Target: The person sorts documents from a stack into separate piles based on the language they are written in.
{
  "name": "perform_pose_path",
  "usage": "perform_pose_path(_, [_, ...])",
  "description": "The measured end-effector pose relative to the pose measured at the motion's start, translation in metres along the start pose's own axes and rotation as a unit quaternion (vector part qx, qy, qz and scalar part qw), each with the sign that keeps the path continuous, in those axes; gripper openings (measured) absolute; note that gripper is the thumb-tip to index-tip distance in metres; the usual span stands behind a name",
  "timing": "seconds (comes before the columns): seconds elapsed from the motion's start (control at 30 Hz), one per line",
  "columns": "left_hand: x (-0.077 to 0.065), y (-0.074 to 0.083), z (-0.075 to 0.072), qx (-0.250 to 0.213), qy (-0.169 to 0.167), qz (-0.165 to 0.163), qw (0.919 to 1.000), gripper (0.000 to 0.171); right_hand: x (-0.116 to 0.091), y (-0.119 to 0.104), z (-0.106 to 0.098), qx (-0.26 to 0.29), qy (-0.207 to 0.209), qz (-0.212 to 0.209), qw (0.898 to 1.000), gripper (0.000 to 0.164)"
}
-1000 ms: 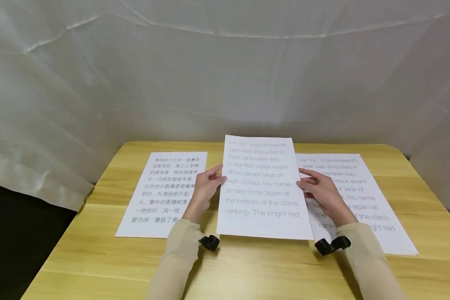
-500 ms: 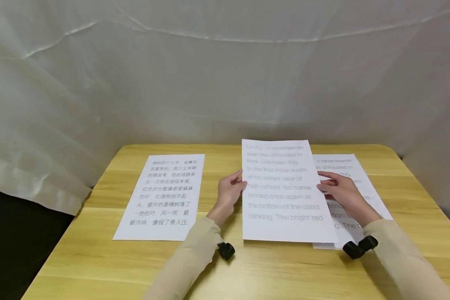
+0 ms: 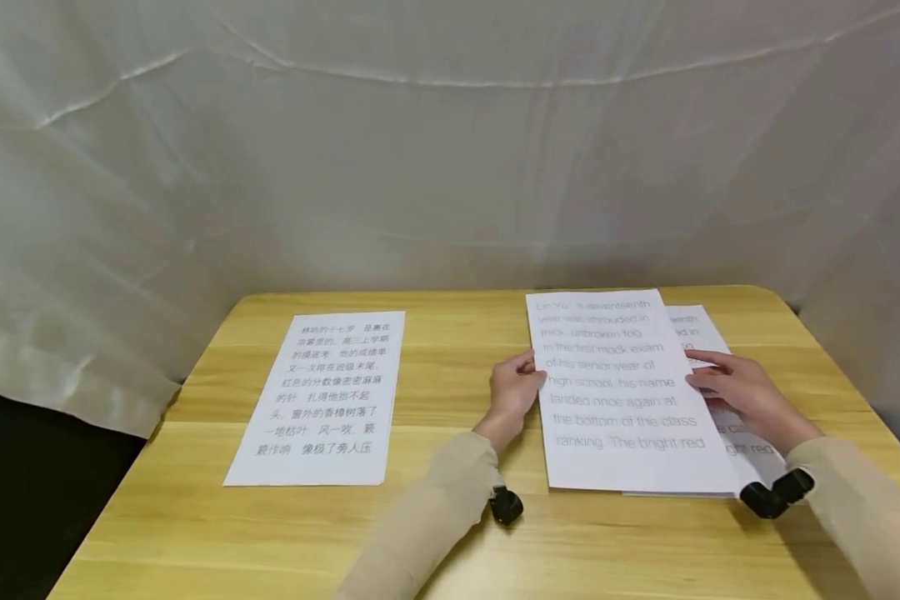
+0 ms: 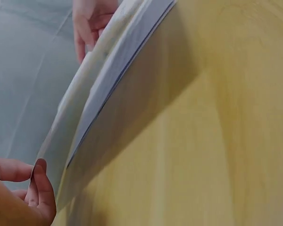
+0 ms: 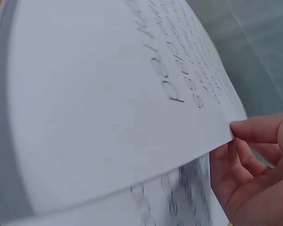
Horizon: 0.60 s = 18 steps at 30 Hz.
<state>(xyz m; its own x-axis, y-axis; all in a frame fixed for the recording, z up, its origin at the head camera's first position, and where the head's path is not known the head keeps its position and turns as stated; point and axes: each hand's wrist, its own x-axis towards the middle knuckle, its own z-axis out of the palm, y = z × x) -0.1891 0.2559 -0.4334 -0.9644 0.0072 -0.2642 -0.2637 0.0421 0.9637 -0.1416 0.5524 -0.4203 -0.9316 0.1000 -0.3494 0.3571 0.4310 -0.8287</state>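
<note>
A white sheet of paper [image 3: 622, 400] printed with large English text is held up between both hands. The left hand [image 3: 515, 396] pinches its left edge, thumb in front and fingers behind, as the left wrist view also shows. At the opposite edge the right hand [image 3: 746, 392] pinches it between thumb and fingers. In the right wrist view the held sheet [image 5: 99, 108] bows slightly above the printed paper beneath. That lower stack of English sheets [image 3: 701, 329] lies on the table, partly covered by the held sheet and the right hand.
On the left of the wooden table [image 3: 450, 350] lies a stack of white paper [image 3: 322, 400] printed with Chinese characters. A pale fabric curtain [image 3: 450, 167] hangs behind and at the sides. Each wrist carries a small black camera [image 3: 506, 506].
Both hands have moved right with the sheet between them, from the middle of the table to over the English stack. The Chinese stack has come into full view.
</note>
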Motion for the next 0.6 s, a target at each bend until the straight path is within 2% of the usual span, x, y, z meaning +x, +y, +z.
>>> perform_pose_path(0.13, [-0.002,-0.003,0.016,-0.003,0.011,-0.004,0.9999,0.042,0.001,0.012,-0.012,-0.005,-0.005,0.013,1.0,0.07])
perform_pose_path(0.27, [-0.004,-0.001,0.034,-0.005,0.014,-0.004,0.9999,0.042,0.001,0.023,-0.029,0.012,-0.005,0.014,1.0,0.073])
perform_pose_path(0.37, [-0.008,0.002,0.046,0.018,0.014,-0.001,0.9997,0.04,0.0,0.03,-0.04,0.023,-0.001,0.014,1.0,0.074])
perform_pose_path(0.5, [-0.011,0.007,0.059,0.059,0.007,0.002,0.9982,0.04,-0.001,0.038,-0.046,0.006,0.007,0.017,1.0,0.074])
perform_pose_path(0.6, [-0.012,0.009,0.066,0.072,-0.002,0.005,0.9974,0.044,-0.002,0.042,-0.049,-0.001,0.011,0.009,1.0,0.073])
